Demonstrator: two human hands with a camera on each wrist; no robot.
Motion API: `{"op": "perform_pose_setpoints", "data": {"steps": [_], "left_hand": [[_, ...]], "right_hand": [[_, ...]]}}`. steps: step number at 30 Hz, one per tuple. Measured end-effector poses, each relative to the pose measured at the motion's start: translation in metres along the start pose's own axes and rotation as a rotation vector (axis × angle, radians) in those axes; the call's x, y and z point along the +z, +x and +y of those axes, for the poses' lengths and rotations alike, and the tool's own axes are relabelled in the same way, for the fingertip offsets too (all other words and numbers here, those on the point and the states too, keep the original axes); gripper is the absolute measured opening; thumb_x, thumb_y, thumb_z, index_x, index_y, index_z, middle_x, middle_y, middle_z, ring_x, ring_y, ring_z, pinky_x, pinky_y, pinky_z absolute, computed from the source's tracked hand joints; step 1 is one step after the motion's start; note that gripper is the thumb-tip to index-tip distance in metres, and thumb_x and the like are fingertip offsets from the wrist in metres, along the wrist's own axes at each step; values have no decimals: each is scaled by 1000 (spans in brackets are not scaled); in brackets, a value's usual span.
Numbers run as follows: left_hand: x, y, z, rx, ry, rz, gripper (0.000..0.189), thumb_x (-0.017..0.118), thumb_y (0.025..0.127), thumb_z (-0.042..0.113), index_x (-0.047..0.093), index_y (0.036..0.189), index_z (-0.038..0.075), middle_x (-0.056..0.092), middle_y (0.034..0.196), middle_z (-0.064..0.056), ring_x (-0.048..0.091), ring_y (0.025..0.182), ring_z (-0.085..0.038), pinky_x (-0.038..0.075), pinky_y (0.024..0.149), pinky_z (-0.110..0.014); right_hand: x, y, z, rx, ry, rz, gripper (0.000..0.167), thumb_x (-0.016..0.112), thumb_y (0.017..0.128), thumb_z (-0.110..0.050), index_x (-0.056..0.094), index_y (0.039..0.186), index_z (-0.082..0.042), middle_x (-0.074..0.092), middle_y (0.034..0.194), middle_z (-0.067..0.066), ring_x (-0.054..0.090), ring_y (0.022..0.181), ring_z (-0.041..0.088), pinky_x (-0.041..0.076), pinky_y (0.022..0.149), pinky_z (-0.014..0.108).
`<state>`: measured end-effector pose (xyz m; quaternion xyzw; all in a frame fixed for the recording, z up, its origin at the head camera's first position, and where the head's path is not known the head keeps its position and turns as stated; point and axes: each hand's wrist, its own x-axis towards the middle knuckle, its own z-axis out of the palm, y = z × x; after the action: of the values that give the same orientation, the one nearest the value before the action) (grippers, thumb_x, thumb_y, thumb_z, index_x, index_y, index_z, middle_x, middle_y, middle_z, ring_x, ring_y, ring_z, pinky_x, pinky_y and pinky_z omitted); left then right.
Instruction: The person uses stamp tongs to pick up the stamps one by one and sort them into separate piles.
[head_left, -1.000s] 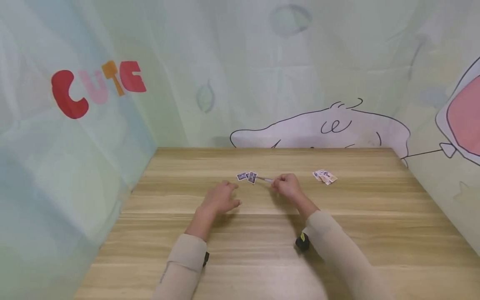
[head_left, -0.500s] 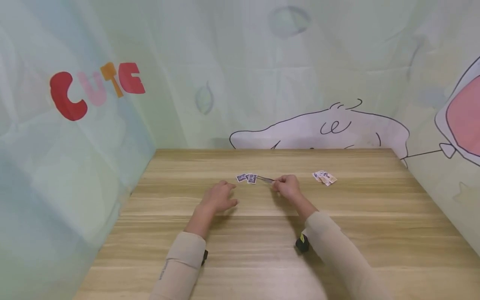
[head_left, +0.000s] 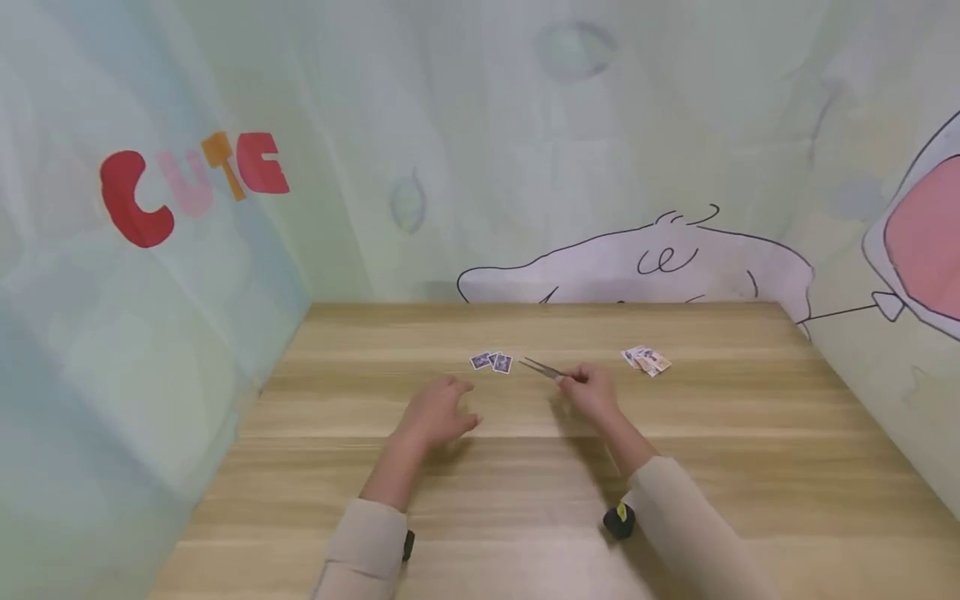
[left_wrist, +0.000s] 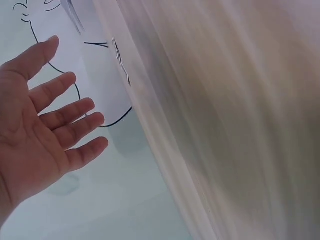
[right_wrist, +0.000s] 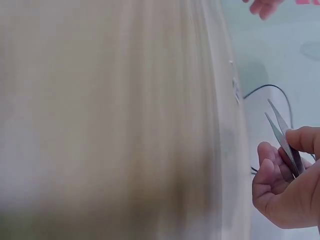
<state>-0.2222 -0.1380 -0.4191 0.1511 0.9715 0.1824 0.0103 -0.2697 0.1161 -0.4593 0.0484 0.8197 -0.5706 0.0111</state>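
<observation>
In the head view my right hand [head_left: 592,393] pinches metal tweezers [head_left: 542,367], their tips apart and holding nothing. The tips point left toward a small cluster of dark-faced cards [head_left: 502,363] with white borders, lying overlapped on the table [head_left: 510,500]. A narrow gap separates tips and cards. My left hand [head_left: 437,412] hovers just in front and left of that cluster, empty; its fingers look relaxed and spread in the left wrist view. The right wrist view shows the tweezers [right_wrist: 282,132] between thumb and fingers, their two arms spread.
A second overlapping cluster of light-coloured cards [head_left: 648,360] lies to the right, beyond my right hand. A printed cloth wall [head_left: 420,100] borders the table at the back and sides. A dark wrist device [head_left: 619,521] hangs under my right sleeve.
The tweezers have drawn back to the right from the dark cards, and their tips have spread apart. The nearest card turned slightly and settled flat. My left hand has hardly moved.
</observation>
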Motion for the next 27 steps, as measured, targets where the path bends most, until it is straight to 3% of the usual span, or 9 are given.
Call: {"op": "perform_pose_setpoints", "data": {"steps": [5,16,22,27], "left_hand": [[0,-20,-1,-16,-49,46,54,70,82,30,55,127,4,50,128,-18,47,117,-34,38,96,-49],[2,-41,2,-26,-117,69,55,68,83,31,53,128,3,46,133,-21,42,122,-37,34,99,-52],[0,-50,3,-30,-158,79,56,68,83,30,52,130,5,43,135,-22,40,123,-38,32,100,-54],[-1,-57,1,-24,-149,78,55,68,84,29,52,130,3,43,134,-24,41,122,-40,33,99,-55]], "right_hand": [[-20,-20,6,20,67,36,23,60,89,-12,63,102,7,64,93,16,62,86,28,51,69,32],[-50,-43,22,130,215,148,26,60,89,-11,60,108,8,62,98,14,63,85,21,52,80,34],[-70,-55,23,134,177,208,30,62,89,-17,61,112,3,66,98,14,62,78,10,52,75,32],[-84,-63,30,156,205,264,32,63,88,-17,61,113,4,68,93,12,63,77,10,53,68,26]]}}
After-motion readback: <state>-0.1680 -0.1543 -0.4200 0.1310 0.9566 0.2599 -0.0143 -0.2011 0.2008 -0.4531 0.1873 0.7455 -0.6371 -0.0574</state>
